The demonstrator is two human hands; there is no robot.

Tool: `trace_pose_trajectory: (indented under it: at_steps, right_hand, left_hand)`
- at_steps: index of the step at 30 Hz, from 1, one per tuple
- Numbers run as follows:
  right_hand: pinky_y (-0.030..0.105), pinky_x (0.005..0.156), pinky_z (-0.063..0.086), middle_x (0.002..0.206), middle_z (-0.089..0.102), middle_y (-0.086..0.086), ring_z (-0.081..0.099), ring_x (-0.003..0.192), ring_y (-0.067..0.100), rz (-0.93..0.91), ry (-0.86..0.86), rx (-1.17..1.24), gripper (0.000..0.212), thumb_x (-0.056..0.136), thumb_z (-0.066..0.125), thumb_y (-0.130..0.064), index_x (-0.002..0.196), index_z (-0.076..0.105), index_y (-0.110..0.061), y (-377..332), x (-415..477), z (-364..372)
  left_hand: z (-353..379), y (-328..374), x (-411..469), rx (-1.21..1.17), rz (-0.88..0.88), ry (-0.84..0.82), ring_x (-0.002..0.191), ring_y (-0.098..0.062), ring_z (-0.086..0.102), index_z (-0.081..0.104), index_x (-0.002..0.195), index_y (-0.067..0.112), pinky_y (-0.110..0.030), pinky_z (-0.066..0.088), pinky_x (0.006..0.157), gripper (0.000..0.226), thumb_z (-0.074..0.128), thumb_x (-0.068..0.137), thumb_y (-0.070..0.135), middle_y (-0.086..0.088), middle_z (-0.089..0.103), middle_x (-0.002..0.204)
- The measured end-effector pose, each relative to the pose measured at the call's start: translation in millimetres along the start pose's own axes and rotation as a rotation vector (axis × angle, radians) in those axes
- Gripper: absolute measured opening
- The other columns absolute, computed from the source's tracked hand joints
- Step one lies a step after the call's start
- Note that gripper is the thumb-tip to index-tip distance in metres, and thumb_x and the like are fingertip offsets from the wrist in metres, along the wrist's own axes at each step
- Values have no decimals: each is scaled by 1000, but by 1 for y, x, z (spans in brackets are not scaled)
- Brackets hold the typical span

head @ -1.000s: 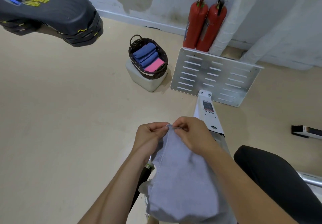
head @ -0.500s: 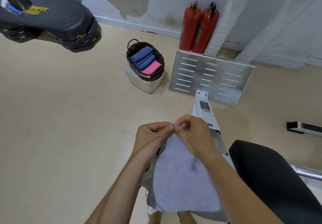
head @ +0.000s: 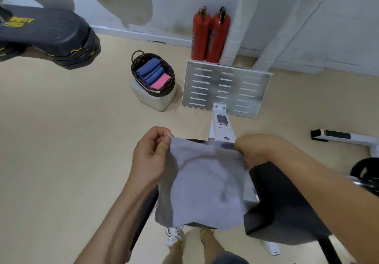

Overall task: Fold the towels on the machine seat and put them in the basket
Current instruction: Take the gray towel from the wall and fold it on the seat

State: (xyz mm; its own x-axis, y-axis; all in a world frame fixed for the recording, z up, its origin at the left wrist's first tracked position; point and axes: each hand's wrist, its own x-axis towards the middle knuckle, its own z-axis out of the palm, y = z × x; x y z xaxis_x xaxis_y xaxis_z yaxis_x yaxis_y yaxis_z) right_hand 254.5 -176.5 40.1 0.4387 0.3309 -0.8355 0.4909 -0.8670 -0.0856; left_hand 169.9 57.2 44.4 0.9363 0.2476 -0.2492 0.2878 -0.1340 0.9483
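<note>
Over the left side of the black machine seat (head: 287,206), a grey towel (head: 205,185) hangs spread between the hands. Left hand (head: 150,157): thumb and curled fingers pinch the upper left corner. Right hand (head: 254,151): fingers curled round the upper right corner. Beyond the seat, to its left, the wicker basket (head: 164,90) sits on a white container (head: 151,100) and holds folded blue and pink towels (head: 152,75).
</note>
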Motion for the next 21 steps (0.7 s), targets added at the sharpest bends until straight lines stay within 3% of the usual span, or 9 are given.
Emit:
trace_pose_trajectory:
  at_steps: [2, 6, 9, 13, 16, 18, 20, 21]
  right_hand:
    - [28, 58, 39, 83, 55, 1, 52, 76, 22, 50, 27, -87, 24, 81, 62, -15, 106, 62, -17, 11, -17, 4]
    - [30, 59, 42, 85, 55, 3, 50, 73, 22, 96, 244, -170, 28, 87, 47, -9, 110, 61, -17, 28, -49, 10]
    - [32, 70, 48, 87, 56, 1, 57, 84, 22, 101, 396, -168, 13, 90, 51, -19, 97, 62, -17, 34, -79, 6]
    - [32, 70, 49, 92, 66, -4, 62, 87, 20, 67, 561, -80, 16, 89, 57, -38, 95, 67, -27, 37, -130, 2]
    - [34, 72, 50, 88, 67, -5, 60, 83, 17, 48, 667, -28, 16, 87, 61, -39, 91, 68, -24, 38, -175, 0]
    - [29, 70, 46, 84, 66, -9, 58, 79, 12, 66, 716, 79, 16, 85, 65, -38, 90, 70, -24, 33, -209, 1]
    - [18, 59, 37, 70, 60, -16, 52, 68, 4, 88, 785, 216, 7, 83, 69, -37, 78, 69, -32, 27, -239, 6]
    - [14, 55, 34, 63, 58, -19, 52, 64, 1, 99, 830, 283, 16, 82, 71, -35, 68, 64, -37, 23, -252, 9]
  left_hand:
    - [-7, 10, -6, -4, 46, -5, 63, -5, 46, 57, 78, 20, -17, 37, 59, 14, 48, 88, 14, 13, 52, 64]
    - [-17, 25, -20, 1, 71, 29, 71, -15, 48, 57, 77, 23, -31, 35, 67, 14, 45, 83, 20, 1, 54, 73]
    - [-22, 43, -31, 21, 114, 85, 69, -16, 46, 57, 77, 25, -32, 34, 66, 16, 45, 86, 18, 0, 54, 73]
    - [-29, 74, -40, 43, 249, 135, 63, -16, 40, 59, 81, 31, -28, 29, 57, 39, 42, 95, -3, -13, 52, 71]
    - [-39, 99, -43, 205, 363, 12, 70, 0, 56, 69, 77, 32, -12, 41, 63, 59, 40, 83, -18, 13, 67, 72]
    - [-49, 116, -45, 347, 439, -94, 77, 7, 60, 70, 75, 39, -3, 41, 67, 65, 43, 80, -19, 23, 70, 79]
    - [-58, 131, -46, 475, 504, -191, 72, 4, 60, 68, 77, 41, -3, 40, 63, 53, 50, 86, -8, 22, 68, 78]
    - [-62, 139, -50, 527, 544, -230, 68, 3, 60, 68, 78, 39, -5, 41, 60, 44, 54, 86, -3, 21, 67, 75]
